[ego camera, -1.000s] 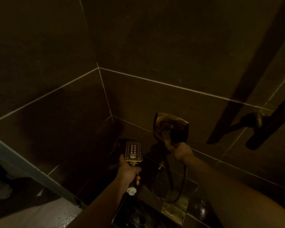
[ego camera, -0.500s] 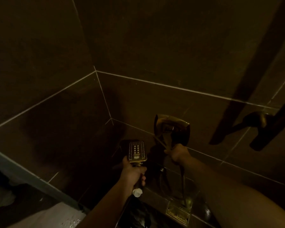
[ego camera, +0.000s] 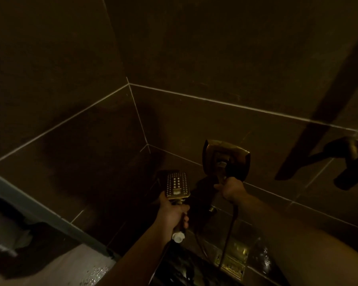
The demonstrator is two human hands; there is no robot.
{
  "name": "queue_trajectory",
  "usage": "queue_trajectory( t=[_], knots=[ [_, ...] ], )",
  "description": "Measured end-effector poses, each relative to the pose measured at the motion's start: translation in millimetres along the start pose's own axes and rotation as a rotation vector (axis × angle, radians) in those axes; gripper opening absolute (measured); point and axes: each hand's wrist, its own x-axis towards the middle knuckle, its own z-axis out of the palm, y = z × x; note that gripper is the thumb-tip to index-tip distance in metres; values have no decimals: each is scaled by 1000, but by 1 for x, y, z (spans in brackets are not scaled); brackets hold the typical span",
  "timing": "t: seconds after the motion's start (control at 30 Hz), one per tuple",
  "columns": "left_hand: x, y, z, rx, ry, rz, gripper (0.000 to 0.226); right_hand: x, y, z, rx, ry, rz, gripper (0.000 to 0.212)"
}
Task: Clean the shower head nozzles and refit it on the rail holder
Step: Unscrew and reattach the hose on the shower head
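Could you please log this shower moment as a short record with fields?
setting: dim corner of dark tiled walls
left hand: grips the shower head by its handle, nozzle face towards the camera
right hand: holds the hose just below the wall fitting
shower head: off any holder
rail holder: cannot be made out with certainty
floor: a drain grate below the hose

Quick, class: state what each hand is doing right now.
Left hand: grips the shower head by its handle.
Right hand: grips the hose below the wall fitting.
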Motion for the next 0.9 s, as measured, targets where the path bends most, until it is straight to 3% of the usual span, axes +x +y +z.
queue_trajectory(
  t=[0.33, 0.4, 0.47, 0.5, 0.67, 0.77, 0.9],
  knots=[
    [-11, 8, -12, -153, 11, -43, 75, -6, -3, 7, 43, 34, 19, 32],
    [-16, 13, -10, -200, 25, -53, 54, -13, -1, 6, 69, 16, 10, 29],
    [-24, 16, -8, -245, 38, -95, 19, -26, 1, 6, 142, -19, -25, 23],
    [-27, 18, -7, -296, 36, -140, 6, -36, 4, 7, 172, -47, -56, 23],
    [-60, 32, 5, -852, -49, -304, 13, -118, 20, 13, 287, -105, -282, 20],
    [-90, 34, 8, -1046, -160, -296, 17, -168, 31, 9, 340, -73, -360, 22],
    [-116, 24, 6, -1218, -273, -244, 12, -219, 35, -3, 317, -51, -303, 29]
  ],
)
